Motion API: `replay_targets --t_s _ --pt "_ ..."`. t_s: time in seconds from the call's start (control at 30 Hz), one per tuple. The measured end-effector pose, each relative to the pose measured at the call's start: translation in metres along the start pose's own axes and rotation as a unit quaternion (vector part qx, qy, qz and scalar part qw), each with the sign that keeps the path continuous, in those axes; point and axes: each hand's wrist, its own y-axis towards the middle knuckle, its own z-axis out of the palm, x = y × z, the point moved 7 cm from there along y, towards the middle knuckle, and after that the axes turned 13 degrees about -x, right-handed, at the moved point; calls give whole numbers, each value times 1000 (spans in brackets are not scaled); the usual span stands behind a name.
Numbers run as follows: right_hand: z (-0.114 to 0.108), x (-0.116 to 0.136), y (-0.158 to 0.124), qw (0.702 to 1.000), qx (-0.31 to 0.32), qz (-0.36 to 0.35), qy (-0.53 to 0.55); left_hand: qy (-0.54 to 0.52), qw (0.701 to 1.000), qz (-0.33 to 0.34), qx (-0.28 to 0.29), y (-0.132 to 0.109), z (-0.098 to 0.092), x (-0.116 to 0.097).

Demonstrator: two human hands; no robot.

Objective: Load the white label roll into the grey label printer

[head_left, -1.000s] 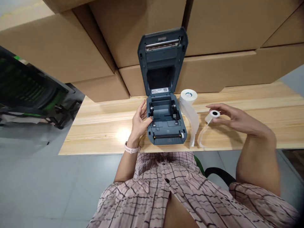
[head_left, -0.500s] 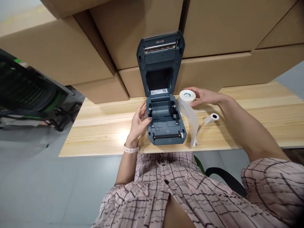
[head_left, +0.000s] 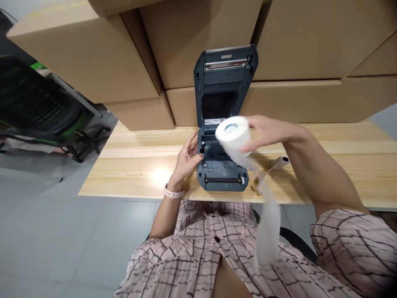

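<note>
A dark grey-blue label printer [head_left: 222,176] stands on the wooden table with its lid [head_left: 228,78] raised. My left hand [head_left: 187,160] grips the printer's left side, thumb on the rim of the body. Above the right part of the printer's open bay, my right hand [head_left: 263,131] holds a large white label roll [head_left: 234,134] by its right side. A loose strip of labels [head_left: 268,227] trails from the roll down past the table's front edge and is blurred. Right of the printer, a small white roll with a black core [head_left: 281,161] lies on the table.
Large cardboard boxes [head_left: 198,41] are stacked along the back of the wooden table [head_left: 133,165]. A dark chair with green parts [head_left: 40,103] stands on the floor at the left.
My right hand has lifted the large roll from beside the printer and moved it left over the bay. Its strip now hangs over the table edge. My left hand stays on the printer.
</note>
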Motion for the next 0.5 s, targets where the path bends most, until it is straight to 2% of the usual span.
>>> replay_targets --t_s 0.07,0.13,0.2,0.33,0.5 --pt "20 18 17 991 55 -27 -121 3 1000 -4 -3 1 -1 1" --pt "39 26 30 967 101 -48 -230 6 1000 -4 -8 1 -2 2" --pt "54 26 38 949 141 -55 -278 9 1000 -1 -12 1 -3 2" --pt "73 11 44 937 194 -31 -290 10 1000 7 -4 1 0 -2" --pt "77 -2 44 955 171 -21 -243 9 1000 16 -2 1 0 -2"
